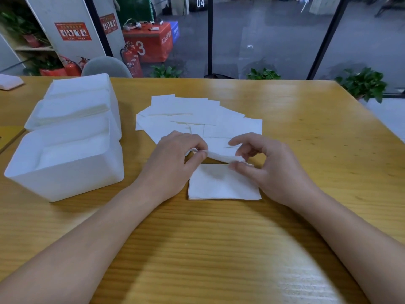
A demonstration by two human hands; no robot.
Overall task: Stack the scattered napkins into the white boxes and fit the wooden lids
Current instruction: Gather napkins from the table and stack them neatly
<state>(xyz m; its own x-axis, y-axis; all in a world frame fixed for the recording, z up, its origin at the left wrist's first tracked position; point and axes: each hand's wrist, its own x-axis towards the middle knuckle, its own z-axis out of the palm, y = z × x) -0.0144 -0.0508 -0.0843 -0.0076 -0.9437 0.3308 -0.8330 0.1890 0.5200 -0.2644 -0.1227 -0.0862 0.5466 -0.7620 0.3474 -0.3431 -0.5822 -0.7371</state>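
A spread of white napkins (197,119) lies scattered in the middle of the wooden table (306,132). A small squared stack of napkins (221,185) sits just in front of it. Above that stack, a single napkin (219,155) is lifted off the table; my left hand (175,163) pinches its left end and my right hand (267,165) pinches its right end. Three white boxes stand at the left: the nearest box (65,183) holds napkins low inside, the middle box (72,113) and the far box (81,84) are filled near their rims. No wooden lid is in view.
A white object (9,81) lies at the table's far left corner. A grey chair back (106,66) stands behind the table's far edge. Potted plants (361,83) and fire extinguishers (131,60) are on the floor beyond.
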